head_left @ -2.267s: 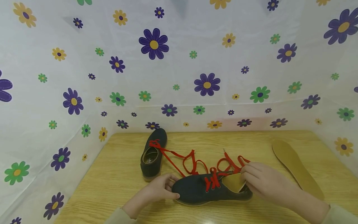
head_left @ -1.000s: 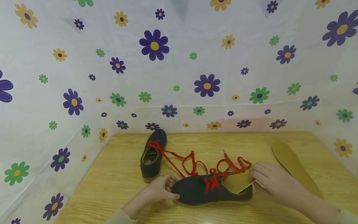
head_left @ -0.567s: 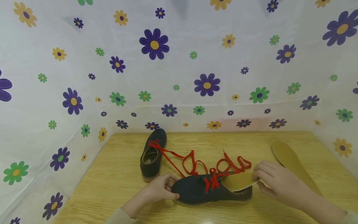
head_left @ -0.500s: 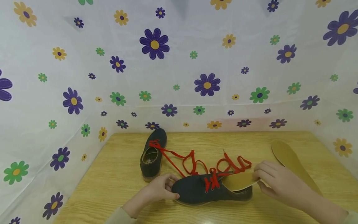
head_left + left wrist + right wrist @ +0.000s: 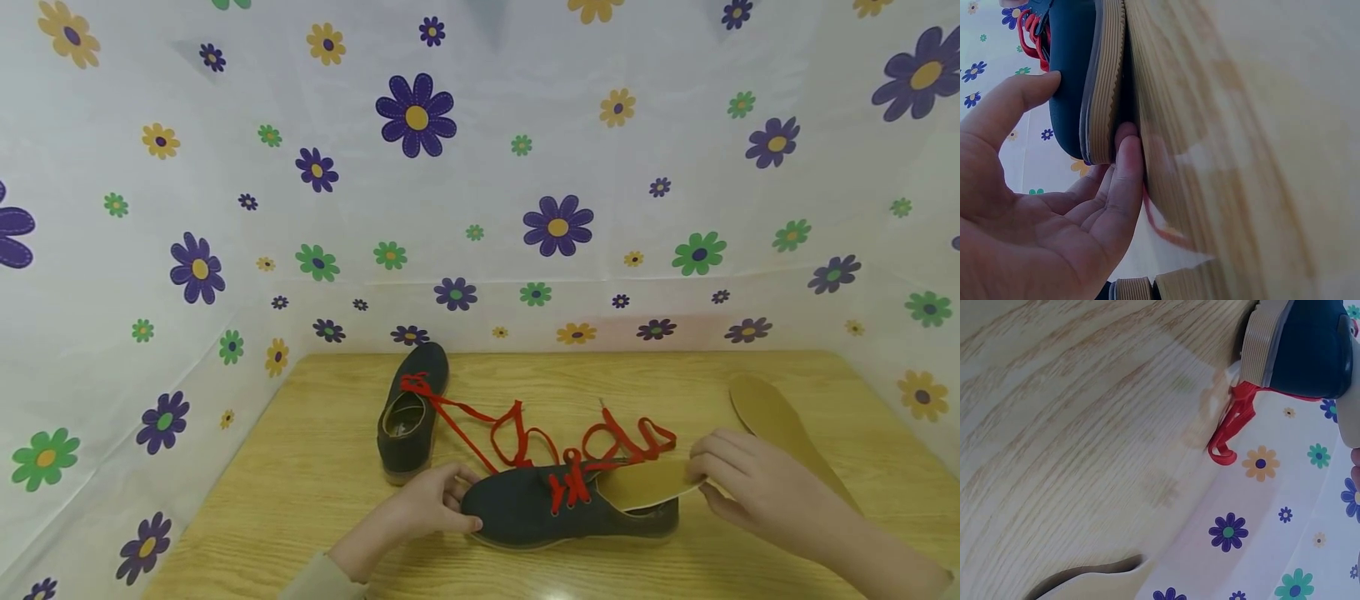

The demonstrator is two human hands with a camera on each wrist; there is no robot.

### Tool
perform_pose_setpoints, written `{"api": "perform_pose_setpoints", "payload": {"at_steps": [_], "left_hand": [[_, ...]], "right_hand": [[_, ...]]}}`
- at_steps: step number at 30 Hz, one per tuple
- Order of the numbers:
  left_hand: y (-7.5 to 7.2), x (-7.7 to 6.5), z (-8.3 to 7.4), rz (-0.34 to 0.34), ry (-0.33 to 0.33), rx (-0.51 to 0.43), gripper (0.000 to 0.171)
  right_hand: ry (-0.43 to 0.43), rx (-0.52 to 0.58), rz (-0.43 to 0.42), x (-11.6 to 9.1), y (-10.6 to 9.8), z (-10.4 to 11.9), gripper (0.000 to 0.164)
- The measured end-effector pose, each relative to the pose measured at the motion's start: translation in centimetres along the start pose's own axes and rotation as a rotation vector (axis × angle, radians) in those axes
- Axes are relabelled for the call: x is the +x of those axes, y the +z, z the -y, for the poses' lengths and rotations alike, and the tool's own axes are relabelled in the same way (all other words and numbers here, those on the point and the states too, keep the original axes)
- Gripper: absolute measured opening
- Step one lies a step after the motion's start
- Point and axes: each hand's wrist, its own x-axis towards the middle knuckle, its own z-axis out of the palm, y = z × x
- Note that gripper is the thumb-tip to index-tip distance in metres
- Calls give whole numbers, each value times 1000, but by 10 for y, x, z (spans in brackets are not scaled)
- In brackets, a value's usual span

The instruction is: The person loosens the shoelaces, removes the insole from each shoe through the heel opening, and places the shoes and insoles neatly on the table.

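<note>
A navy lace-up shoe (image 5: 517, 508) lies on the table, toe to the left, red laces (image 5: 576, 483) loose at its eyelets. My left hand (image 5: 423, 507) grips the toe; the left wrist view shows the thumb (image 5: 1041, 87) on the upper and fingers reaching under the ribbed sole (image 5: 1105, 94). My right hand (image 5: 761, 492) pinches the heel end of a tan insole (image 5: 648, 483). That insole slants up out of the shoe's opening, its front part hidden inside. Only fingertips of the right hand show at the right wrist view's edge.
A second navy shoe (image 5: 408, 450) stands at the back left, its red lace (image 5: 465, 433) trailing toward the first. Another tan insole (image 5: 780, 417) lies at the right, partly behind my right hand. A flower-printed white cloth (image 5: 480, 183) encloses the wooden table (image 5: 315, 433).
My right hand has moved rightward with the insole's heel end, so more of the insole shows outside the shoe. The left hand and the shoe have stayed in place.
</note>
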Motion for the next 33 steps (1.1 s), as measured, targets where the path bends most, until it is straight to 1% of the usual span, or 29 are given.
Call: {"api": "perform_pose_setpoints", "payload": {"at_steps": [8,13,17,24,26,33], "left_hand": [[1,0,1,-1,19,7,47],[1,0,2,-3,29,11,47],[1,0,1,-7,24,14,46],[1,0,1,-11,15,18,47],[1,1,1,-10,15,18,47],[0,1,1,-5,21,14,46]], "right_hand": [[23,-13,27,-4,-5,0,39],[20,-24,4,-5,-7,-2,40],[29,-21,-7,-7,-8,-4,40],[101,-33,71,-12,-15,-2,42],[108,-45,83,-13,-16,-2,43],[80,-58,49,-13,-18,-3,42]]}}
